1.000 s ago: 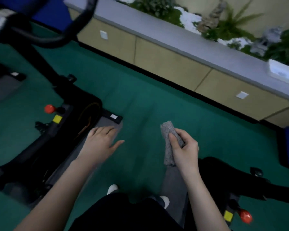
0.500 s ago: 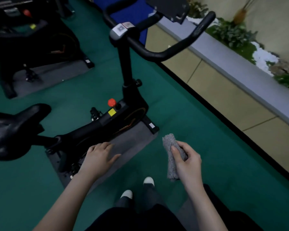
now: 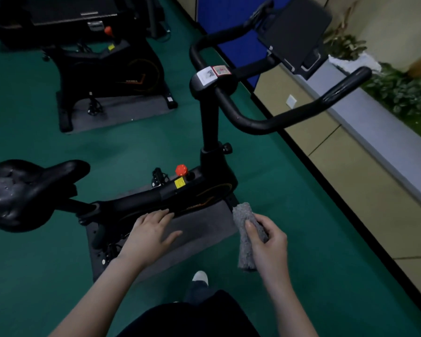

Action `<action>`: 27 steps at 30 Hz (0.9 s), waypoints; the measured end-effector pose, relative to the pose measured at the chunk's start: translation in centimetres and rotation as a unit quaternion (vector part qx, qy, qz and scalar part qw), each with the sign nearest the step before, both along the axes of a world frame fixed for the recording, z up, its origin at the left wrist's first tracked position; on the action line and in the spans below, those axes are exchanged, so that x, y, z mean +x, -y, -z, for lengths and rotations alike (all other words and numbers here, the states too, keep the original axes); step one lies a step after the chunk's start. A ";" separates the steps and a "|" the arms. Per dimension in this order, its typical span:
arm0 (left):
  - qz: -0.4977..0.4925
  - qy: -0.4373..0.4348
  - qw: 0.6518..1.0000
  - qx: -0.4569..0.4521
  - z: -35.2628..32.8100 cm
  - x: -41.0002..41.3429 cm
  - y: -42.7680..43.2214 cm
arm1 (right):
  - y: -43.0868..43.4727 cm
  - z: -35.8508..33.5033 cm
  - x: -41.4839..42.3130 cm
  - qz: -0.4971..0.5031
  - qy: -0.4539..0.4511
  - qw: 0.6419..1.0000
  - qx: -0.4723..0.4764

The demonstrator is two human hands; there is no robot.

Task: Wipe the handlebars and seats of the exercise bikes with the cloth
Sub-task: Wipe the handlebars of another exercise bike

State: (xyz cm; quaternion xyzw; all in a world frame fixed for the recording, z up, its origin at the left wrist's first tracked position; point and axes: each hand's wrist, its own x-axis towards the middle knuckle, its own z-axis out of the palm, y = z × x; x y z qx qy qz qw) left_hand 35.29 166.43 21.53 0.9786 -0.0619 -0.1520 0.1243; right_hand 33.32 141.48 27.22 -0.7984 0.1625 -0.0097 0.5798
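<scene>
Your right hand is gripping the cloth loosely (left hand is hovering, fingers spread, empty); it risks slipping before reaching the handlebar.

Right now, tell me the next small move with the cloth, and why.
Probably raise the right hand with the grey cloth to the near handlebar. The cloth is gripped and touches nothing, the left hand is empty, and that bar looks closer than the seat.
</scene>
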 end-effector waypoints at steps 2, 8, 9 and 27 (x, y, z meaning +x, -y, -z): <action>-0.009 0.028 1.000 -0.005 -0.7 1.5 1.0 | 1.0 0.0 1.6 -0.009 -0.008 1.000 0.001; -0.037 0.057 0.998 -0.014 -2.3 3.9 2.2 | 2.1 0.1 4.5 -0.019 -0.019 0.999 0.016; -0.043 0.062 0.997 -0.019 -2.6 4.3 2.2 | 2.0 0.2 4.9 -0.025 -0.021 0.999 0.018; 0.100 0.167 0.975 -0.110 -6.6 19.3 1.1 | -2.6 -0.5 13.2 0.047 0.008 0.999 -0.026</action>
